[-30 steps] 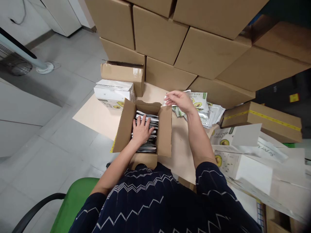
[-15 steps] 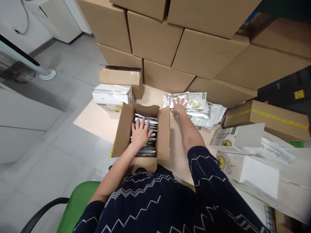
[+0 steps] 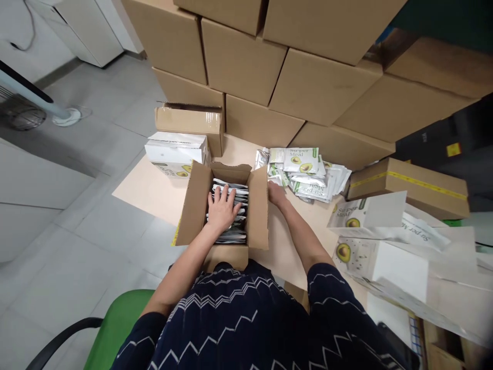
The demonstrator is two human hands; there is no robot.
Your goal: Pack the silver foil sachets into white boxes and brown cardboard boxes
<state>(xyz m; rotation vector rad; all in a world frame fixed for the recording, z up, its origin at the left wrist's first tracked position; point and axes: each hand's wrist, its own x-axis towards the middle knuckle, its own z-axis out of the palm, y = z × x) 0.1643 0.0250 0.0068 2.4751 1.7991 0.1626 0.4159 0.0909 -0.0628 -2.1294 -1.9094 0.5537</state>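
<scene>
My left hand [image 3: 222,209] lies with fingers spread on a row of flat pouches [image 3: 231,237] standing on edge inside an open cardboard box [image 3: 258,218]. My right hand [image 3: 276,194] is just beyond the box's right flap, which hides part of its fingers. It looks closed on the edge of a white and green pouch [image 3: 279,176]. Behind it lies a loose pile of white foil pouches [image 3: 302,160] printed with an avocado and "Su·per Meal".
Stacked cardboard boxes [image 3: 246,61] wall off the back of the table [image 3: 134,192]. A white printed carton [image 3: 175,154] and a small cardboard box [image 3: 188,121] stand at left. Opened white cartons [image 3: 400,267] and a taped box [image 3: 408,187] fill the right. A green chair [image 3: 119,324] is at lower left.
My right hand has drawn back from the pouch pile towards the box's right flap. The silver-backed pouch under it has left the pile's top. My left hand has stayed in the box.
</scene>
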